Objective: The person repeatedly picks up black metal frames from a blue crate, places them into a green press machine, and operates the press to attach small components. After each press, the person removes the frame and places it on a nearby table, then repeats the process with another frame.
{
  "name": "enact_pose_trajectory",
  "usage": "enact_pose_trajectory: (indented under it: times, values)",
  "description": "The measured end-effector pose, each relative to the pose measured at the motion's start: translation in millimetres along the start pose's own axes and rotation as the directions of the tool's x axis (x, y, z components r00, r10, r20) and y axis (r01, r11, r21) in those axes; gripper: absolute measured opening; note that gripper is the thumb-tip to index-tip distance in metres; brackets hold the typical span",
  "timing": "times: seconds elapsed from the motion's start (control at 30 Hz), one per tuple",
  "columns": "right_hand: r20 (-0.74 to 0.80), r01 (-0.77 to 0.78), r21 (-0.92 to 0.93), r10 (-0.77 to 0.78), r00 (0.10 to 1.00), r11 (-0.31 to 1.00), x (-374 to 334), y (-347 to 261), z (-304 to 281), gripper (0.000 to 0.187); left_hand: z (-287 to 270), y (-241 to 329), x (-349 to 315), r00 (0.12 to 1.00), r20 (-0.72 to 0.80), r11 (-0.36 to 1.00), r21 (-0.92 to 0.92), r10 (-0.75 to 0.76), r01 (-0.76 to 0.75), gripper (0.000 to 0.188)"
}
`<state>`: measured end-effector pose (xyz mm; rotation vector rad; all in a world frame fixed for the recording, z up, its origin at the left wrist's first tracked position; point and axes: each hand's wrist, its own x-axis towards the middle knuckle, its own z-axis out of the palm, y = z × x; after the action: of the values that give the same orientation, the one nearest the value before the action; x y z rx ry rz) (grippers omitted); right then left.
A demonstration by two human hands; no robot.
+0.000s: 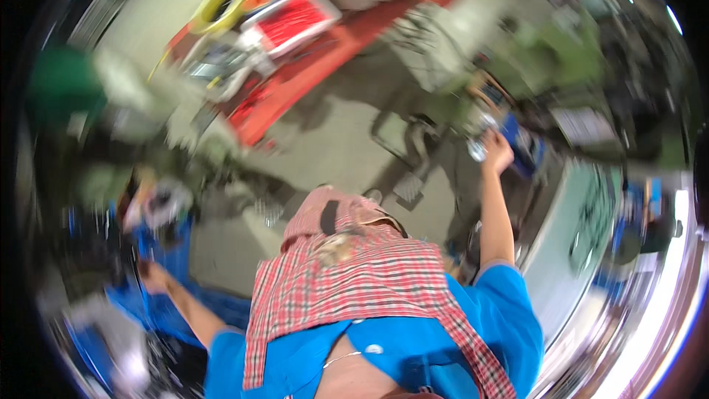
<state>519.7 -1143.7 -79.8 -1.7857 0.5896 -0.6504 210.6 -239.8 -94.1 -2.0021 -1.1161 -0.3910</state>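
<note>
My right hand (497, 151) reaches out ahead on the right, its fingers closed at a small shiny silvery piece (477, 149) whose kind the blur hides. Right beside that hand is a blue container (523, 146). My left arm stretches out to the left. At its end my left hand (153, 278) is smeared by motion, close to a dark upright edge and a blue crate-like thing (173, 251). Whether the left fingers hold anything does not show.
A red bench (295, 96) ahead carries a white tray of red parts (294, 24), a yellow ring-shaped roll (221, 1) and a box of grey pieces (218, 66). Green machinery (546, 59) stands far right. A pale green-topped table (565, 244) lies near right.
</note>
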Motion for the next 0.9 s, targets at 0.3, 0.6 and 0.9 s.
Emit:
enact_pose_trajectory:
  times: [0.3, 0.6, 0.9]
  values:
    - [0.297, 0.257, -0.607, -0.086, 0.951, 0.752, -105.7, 8.3, -85.2, 0.049, 27.7, 58.3, -35.1, 0.997, 0.048, 0.774, -0.633, 0.062, -0.018, 0.023]
    - [-0.348, -0.249, -0.875, -0.183, 0.919, 0.416, -259.4, 69.7, -447.8, 0.046, -97.9, 200.3, -192.3, 0.382, 0.544, 0.286, -0.782, 0.747, 0.554, 0.029]
    - [-0.823, -0.697, -0.566, 0.354, 0.445, -0.440, -469.2, 162.3, -793.8, 0.077, -326.3, 244.8, -298.2, 0.027, 0.084, 0.067, -0.918, 0.996, 0.391, 0.034]
